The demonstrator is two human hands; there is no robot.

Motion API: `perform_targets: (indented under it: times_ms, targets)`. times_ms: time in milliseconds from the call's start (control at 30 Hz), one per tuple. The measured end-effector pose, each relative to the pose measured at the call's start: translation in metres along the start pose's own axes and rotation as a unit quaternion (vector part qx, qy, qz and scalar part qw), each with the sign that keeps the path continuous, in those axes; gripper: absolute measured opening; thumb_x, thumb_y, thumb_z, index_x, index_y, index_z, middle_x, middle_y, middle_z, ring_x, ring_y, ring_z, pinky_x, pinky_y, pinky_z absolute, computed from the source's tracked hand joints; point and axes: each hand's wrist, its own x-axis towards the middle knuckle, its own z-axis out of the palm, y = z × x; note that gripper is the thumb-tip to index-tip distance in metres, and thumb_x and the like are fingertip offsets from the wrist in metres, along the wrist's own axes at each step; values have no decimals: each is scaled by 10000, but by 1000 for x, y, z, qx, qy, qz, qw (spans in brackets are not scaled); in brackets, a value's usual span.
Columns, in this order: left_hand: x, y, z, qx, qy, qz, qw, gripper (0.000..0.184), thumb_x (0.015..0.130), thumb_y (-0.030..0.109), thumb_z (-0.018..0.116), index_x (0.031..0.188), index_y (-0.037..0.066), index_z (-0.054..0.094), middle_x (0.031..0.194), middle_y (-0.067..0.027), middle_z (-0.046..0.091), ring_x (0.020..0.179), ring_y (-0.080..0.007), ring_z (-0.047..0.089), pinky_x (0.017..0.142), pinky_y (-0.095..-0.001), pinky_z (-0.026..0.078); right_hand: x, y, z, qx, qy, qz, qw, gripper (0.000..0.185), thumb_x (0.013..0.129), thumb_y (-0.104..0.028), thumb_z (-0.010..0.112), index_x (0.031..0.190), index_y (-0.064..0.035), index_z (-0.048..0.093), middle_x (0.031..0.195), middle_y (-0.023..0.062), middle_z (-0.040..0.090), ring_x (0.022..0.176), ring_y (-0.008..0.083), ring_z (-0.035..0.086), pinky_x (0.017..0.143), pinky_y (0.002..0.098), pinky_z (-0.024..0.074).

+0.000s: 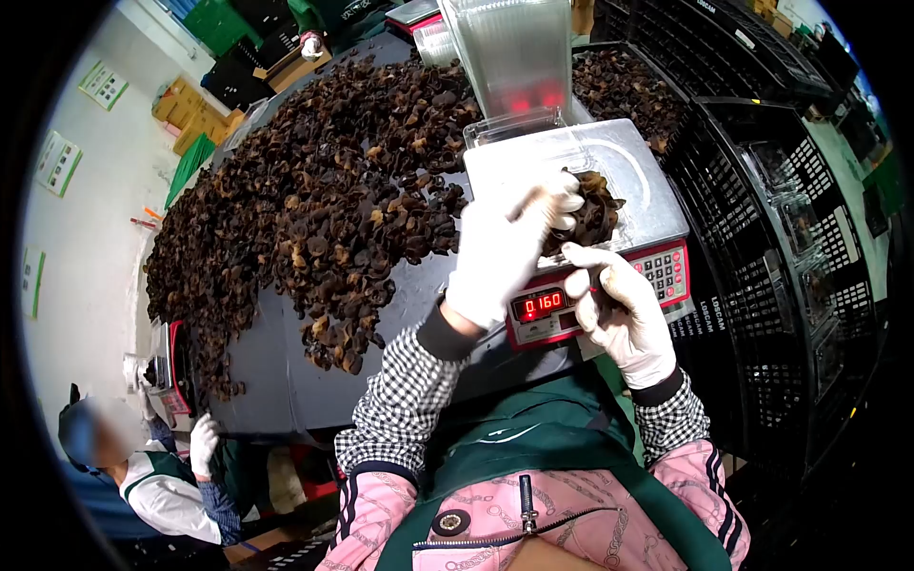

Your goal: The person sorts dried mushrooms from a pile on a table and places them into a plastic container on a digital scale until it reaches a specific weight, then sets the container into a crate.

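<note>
Both hands wear white gloves. My left hand (pixel 506 246) reaches over the scale (pixel 533 162), its fingers curled and a little blurred against a small heap of dark wood ear mushrooms (pixel 597 211). Whatever lies between those fingers is hidden. The heap is in a clear plastic tray (pixel 633 186) on the metal weighing plate. My right hand (pixel 628 319) is before the scale's front edge, fingers bent and apart, with the index fingertip close to the heap. Nothing shows in its grasp. The red display (pixel 545 304) reads 0.160.
A large spread of wood ear mushrooms (pixel 333 181) covers much of the dark table (pixel 419 295). Stacked clear trays (pixel 509 57) stand behind the scale. Black crates (pixel 762 238) line the right. A co-worker (pixel 157 476) is at the lower left, near another scale (pixel 176 366).
</note>
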Motion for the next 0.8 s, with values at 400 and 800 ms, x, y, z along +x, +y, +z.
perform_targets:
  times_ms: [400, 800]
  targets:
    - [65, -42, 3, 326, -20, 183, 927, 438, 1024, 413, 580, 1189, 29, 713, 1135, -172, 729, 1024, -273, 702, 895, -353, 527, -20, -7, -19, 15, 155, -22, 988, 356, 1050, -294, 483, 959, 2, 660, 818, 94, 671, 700, 162, 634, 587, 260, 487]
    - [40, -26, -81, 114, 118, 92, 982, 329, 1058, 256, 562, 1206, -1, 705, 1108, -92, 752, 1031, -149, 683, 964, -300, 512, -14, -29, -57, -32, 131, -143, 981, 271, 1003, -99, 598, 1240, 34, 595, 1113, 121, 670, 926, 149, 669, 672, 229, 586]
